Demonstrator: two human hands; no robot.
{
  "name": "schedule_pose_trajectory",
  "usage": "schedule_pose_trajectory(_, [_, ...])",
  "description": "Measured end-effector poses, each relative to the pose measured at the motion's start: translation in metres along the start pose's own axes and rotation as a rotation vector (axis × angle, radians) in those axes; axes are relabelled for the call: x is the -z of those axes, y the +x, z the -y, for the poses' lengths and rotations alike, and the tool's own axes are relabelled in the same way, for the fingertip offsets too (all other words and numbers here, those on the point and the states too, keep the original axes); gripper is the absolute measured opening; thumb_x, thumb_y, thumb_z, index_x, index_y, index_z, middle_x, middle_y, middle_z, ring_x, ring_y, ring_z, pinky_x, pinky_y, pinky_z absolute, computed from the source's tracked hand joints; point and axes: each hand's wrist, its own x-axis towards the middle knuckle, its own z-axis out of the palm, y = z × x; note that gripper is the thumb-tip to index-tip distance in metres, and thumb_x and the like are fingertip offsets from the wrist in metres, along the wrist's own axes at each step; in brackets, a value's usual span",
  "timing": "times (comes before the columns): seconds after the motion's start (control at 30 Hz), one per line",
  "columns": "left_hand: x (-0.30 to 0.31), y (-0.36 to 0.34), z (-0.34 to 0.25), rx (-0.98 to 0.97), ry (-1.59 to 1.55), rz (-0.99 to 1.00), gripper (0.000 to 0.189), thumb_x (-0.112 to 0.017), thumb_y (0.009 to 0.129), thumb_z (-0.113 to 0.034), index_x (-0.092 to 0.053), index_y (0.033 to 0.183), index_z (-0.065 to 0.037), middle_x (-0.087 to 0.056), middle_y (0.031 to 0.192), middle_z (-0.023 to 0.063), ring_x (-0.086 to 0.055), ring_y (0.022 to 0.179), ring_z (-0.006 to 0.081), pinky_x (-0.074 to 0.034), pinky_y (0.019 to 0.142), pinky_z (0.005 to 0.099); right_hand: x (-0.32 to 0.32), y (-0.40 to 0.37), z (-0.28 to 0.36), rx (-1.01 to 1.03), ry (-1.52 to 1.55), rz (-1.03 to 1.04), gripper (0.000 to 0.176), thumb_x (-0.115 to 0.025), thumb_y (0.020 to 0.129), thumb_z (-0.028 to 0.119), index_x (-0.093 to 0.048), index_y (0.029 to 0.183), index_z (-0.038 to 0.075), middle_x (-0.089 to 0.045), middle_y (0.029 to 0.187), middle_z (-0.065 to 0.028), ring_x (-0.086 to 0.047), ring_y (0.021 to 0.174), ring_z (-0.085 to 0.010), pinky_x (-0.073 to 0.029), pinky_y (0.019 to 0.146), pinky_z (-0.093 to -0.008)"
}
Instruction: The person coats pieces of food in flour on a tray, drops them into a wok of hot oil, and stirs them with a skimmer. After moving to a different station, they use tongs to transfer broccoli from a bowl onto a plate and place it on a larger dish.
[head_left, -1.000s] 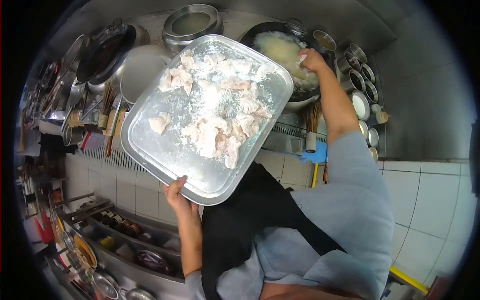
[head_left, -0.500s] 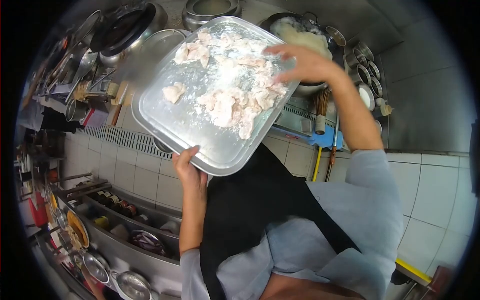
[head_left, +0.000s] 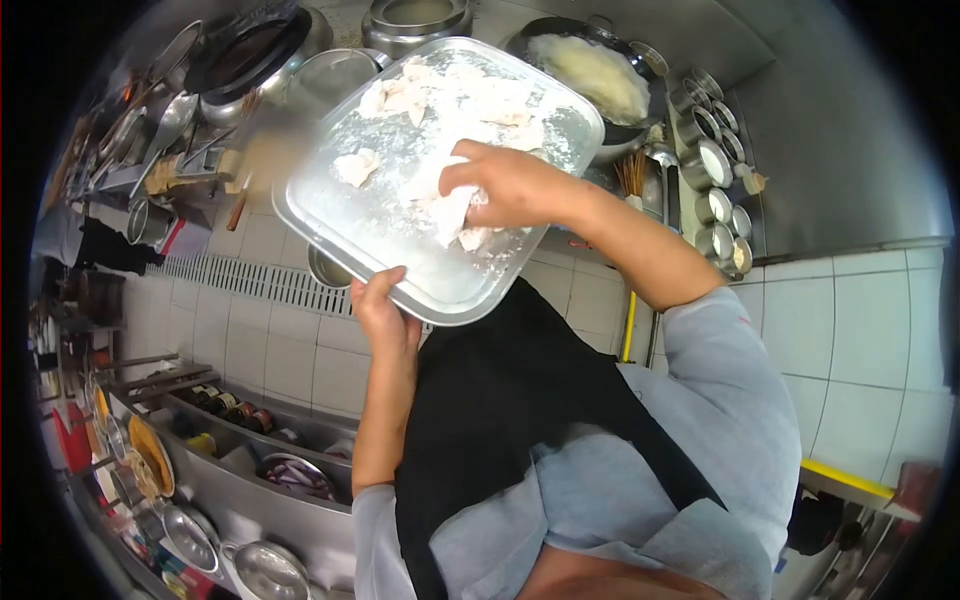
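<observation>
My left hand [head_left: 385, 312] grips the near edge of a metal tray [head_left: 330, 218], thumb on top of the rim. White powder and several floured pieces [head_left: 398, 98] lie on the tray, with one piece [head_left: 357, 167] apart on the left side. Over the middle of the tray, my right hand [head_left: 508, 187] has its fingers curled round some of the floured pieces [head_left: 450, 212]. Its fingertips are partly hidden among them.
Beyond the tray at the right is a wok [head_left: 590, 80] with pale, foamy contents. Metal cups [head_left: 708, 163] stand along the right side. Large pots [head_left: 418, 18] are at the back. Bowls [head_left: 270, 570] and bottles [head_left: 225, 405] line the lower-left counter.
My right hand has moved left and nearer, from the tray's right edge to its middle, and has closed on floured pieces there. The tray has shifted slightly to the right.
</observation>
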Motion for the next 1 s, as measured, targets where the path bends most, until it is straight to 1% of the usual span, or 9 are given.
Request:
schedule_pose_trajectory(0.13, [0.002,0.002,0.004,0.011,0.048,-0.044,0.055,-0.057,0.075,0.001,-0.05,0.128,0.01,-0.062,0.114,0.021,-0.065,0.102,0.0333,-0.056,0.092,0.0428,0.035,0.003,-0.019,0.066,0.13,-0.311,0.036,-0.073,0.075,0.016,-0.068,0.11,0.01,-0.062,0.104,-0.0129,-0.062,0.1,-0.0319,-0.05,0.085,-0.0398])
schedule_pose_trajectory(0.3, [-0.007,0.006,0.003,-0.004,0.062,-0.071,0.059,-0.057,0.074,0.0,-0.048,0.131,0.01,-0.061,0.114,0.0215,-0.065,0.103,0.0343,-0.056,0.091,0.0432,0.039,0.024,-0.046,0.064,0.103,-0.28,0.037,-0.077,0.075,0.015,-0.067,0.11,0.006,-0.067,0.109,-0.0106,-0.064,0.103,-0.0255,-0.051,0.087,-0.0365])
schedule_pose_trajectory(0.4, [-0.01,0.006,0.001,0.005,0.091,-0.105,0.062,-0.057,0.073,0.0,-0.047,0.133,0.01,-0.06,0.116,0.0219,-0.064,0.105,0.0345,-0.056,0.092,0.0435,0.042,0.026,-0.06,-0.111,0.309,-0.235,0.038,-0.079,0.077,0.017,-0.067,0.112,0.006,-0.07,0.109,-0.009,-0.066,0.103,-0.0194,-0.051,0.086,-0.0334])
schedule_pose_trajectory(0.47, [-0.011,0.007,0.001,0.003,0.103,-0.109,0.063,-0.057,0.073,-0.001,-0.047,0.134,0.01,-0.06,0.116,0.0222,-0.064,0.106,0.0348,-0.056,0.092,0.0437,0.057,0.02,-0.085,-0.128,0.379,-0.459,0.039,-0.081,0.079,0.019,-0.068,0.115,0.007,-0.071,0.108,-0.008,-0.066,0.098,-0.0153,-0.052,0.083,-0.0311])
schedule_pose_trajectory(0.53, [-0.015,0.007,0.005,-0.014,0.081,-0.168,0.055,-0.056,0.073,0.002,-0.051,0.128,0.007,-0.061,0.113,0.02,-0.065,0.101,0.0321,-0.056,0.088,0.0412,0.082,0.009,-0.118,-0.314,0.522,-0.564,0.042,-0.082,0.079,0.022,-0.069,0.116,0.007,-0.072,0.103,-0.0081,-0.067,0.092,-0.0151,-0.053,0.081,-0.0298])
schedule_pose_trajectory(0.63, [-0.01,0.01,0.011,-0.012,0.108,-0.211,0.053,-0.057,0.073,0.001,-0.052,0.126,0.007,-0.061,0.11,0.0196,-0.065,0.099,0.0312,-0.057,0.085,0.0401,0.119,-0.014,-0.163,-0.472,0.278,-0.689,0.047,-0.084,0.075,0.027,-0.071,0.113,0.003,-0.074,0.102,-0.0112,-0.07,0.091,-0.0206,-0.055,0.083,-0.0338])
schedule_pose_trajectory(0.77, [-0.027,0.008,0.017,-0.044,0.135,-0.311,0.046,-0.058,0.073,0.0,-0.054,0.119,0.006,-0.06,0.097,0.0154,-0.066,0.09,0.0291,-0.058,0.08,0.039,0.102,-0.016,-0.315,-0.652,-0.025,-0.6,0.05,-0.084,0.073,0.029,-0.071,0.116,0.006,-0.074,0.105,-0.0173,-0.072,0.091,-0.0257,-0.055,0.082,-0.0357])
schedule_pose_trajectory(0.83, [-0.019,0.01,0.024,-0.073,0.151,-0.311,0.053,-0.058,0.073,-0.002,-0.052,0.124,0.01,-0.062,0.105,0.0206,-0.066,0.094,0.0338,-0.058,0.085,0.0423,0.087,-0.006,-0.352,-0.766,-0.04,-0.434,0.048,-0.083,0.073,0.031,-0.072,0.117,0.013,-0.073,0.108,-0.0165,-0.071,0.097,-0.0286,-0.055,0.086,-0.0378])
schedule_pose_trajectory(1.0, [-0.02,0.007,0.034,-0.111,0.132,-0.329,0.048,-0.058,0.073,-0.002,-0.054,0.12,0.01,-0.062,0.104,0.0194,-0.067,0.092,0.0325,-0.058,0.084,0.0409,0.065,0.024,-0.4,-0.856,-0.162,-0.32,0.046,-0.082,0.075,0.034,-0.073,0.118,0.02,-0.072,0.116,-0.0109,-0.068,0.106,-0.0298,-0.053,0.093,-0.0392])
